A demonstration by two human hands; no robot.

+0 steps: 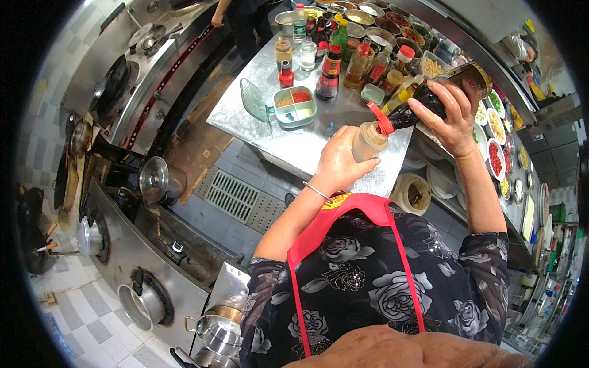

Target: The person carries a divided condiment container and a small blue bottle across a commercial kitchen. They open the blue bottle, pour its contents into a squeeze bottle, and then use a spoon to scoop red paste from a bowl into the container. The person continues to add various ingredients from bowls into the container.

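Note:
My left hand (341, 154) is wrapped around a translucent plastic squeeze bottle (368, 148) whose top is uncapped. In my right hand (453, 120) is a large dark sauce bottle (425, 101), tipped almost level with its neck pointing left and down. Its red flip cap (383, 120) hangs open at the mouth of the squeeze bottle. Both are held over the near part of a stainless steel table (251, 131). Whether liquid is flowing cannot be seen. Left of them stands a divided condiment box (295, 107) with its clear lid raised, holding red and yellowish seasonings.
Sauce bottles (328, 73) and metal seasoning bowls (360, 17) crowd the table's far side. White bowls of chopped ingredients (495, 158) line the right counter. Below it sits a plastic tub (411, 194). Stoves with pots (140, 303) run along the left. Another person's hand (217, 20) is at the upper left.

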